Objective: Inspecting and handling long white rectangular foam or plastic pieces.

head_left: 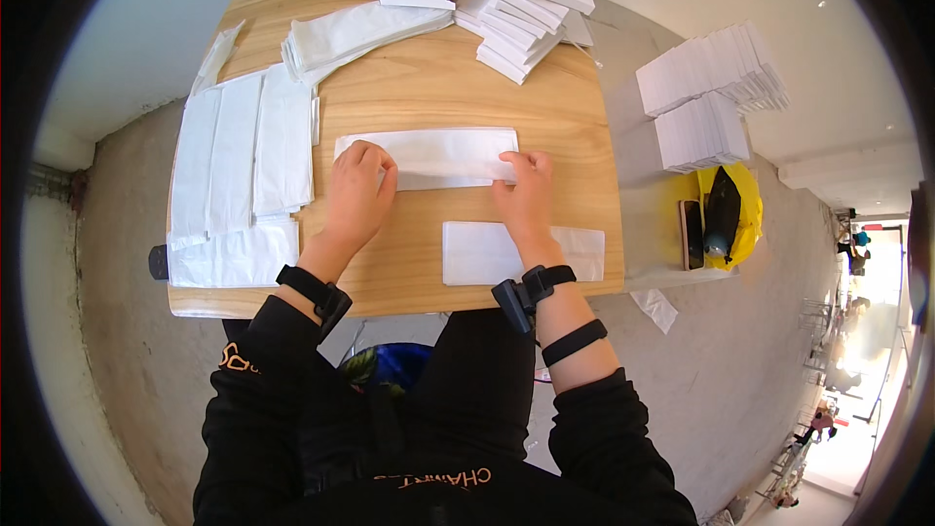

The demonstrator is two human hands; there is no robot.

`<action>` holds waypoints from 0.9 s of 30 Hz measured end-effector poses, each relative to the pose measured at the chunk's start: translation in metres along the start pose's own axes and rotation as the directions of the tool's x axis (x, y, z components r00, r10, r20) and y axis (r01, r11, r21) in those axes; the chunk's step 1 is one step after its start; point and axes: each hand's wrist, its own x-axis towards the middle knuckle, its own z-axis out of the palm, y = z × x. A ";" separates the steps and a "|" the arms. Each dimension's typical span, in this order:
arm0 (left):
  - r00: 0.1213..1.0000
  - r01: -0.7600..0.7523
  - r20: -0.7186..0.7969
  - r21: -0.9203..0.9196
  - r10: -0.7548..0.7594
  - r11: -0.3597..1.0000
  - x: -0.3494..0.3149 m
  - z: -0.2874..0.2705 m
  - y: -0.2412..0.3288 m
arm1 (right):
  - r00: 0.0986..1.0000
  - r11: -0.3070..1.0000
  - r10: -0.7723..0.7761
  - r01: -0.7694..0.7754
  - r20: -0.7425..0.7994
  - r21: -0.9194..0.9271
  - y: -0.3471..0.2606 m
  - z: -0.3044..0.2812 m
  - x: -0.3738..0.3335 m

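White folded sheet (443,160) could skew under uneven pressure — left hand's (358,193) fingers curled, right hand's (526,200) half-curled, firm hold untellable.

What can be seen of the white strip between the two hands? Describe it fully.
The strip is white, flat and rectangular, thin-looking, perhaps paper or plastic. Doubled edges suggest layers. It lies lengthwise from left to right on the wooden table. The left hand covers part of its left end; the right hand's fingertips appear to touch its right end.
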 end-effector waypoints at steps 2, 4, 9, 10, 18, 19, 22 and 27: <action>0.999 0.023 0.030 0.008 -0.024 1.000 -0.004 -0.002 -0.005 | 0.992 0.994 0.092 -0.097 0.084 0.056 0.004 -0.003 0.002; 0.997 0.047 0.060 0.014 -0.048 0.999 -0.008 -0.002 -0.006 | 0.990 0.993 0.098 -0.104 0.101 0.058 0.005 -0.005 0.002; 0.994 0.098 0.050 -0.007 -0.098 0.995 -0.012 -0.001 -0.006 | 0.992 0.992 0.058 -0.070 0.116 0.106 0.002 -0.015 0.004; 0.994 0.099 0.050 -0.008 -0.098 0.995 -0.012 0.000 -0.006 | 0.990 0.991 0.066 -0.080 0.122 0.109 0.003 -0.015 0.004; 0.975 0.222 0.031 -0.133 -0.220 0.966 -0.010 0.002 0.001 | 0.979 0.992 0.063 -0.082 0.194 0.092 -0.006 -0.026 0.007; 0.975 0.222 0.031 -0.133 -0.220 0.966 -0.010 0.002 0.001 | 0.979 0.994 0.031 -0.052 0.203 0.098 -0.007 -0.026 0.007; 0.981 0.193 0.012 -0.112 -0.193 0.975 -0.009 0.002 0.001 | 0.981 0.995 -0.024 0.004 0.194 0.099 -0.011 -0.023 0.007; 0.978 0.211 0.026 -0.126 -0.209 0.969 -0.006 0.002 0.007 | 0.985 0.991 -0.077 0.058 0.154 0.124 -0.016 -0.016 0.007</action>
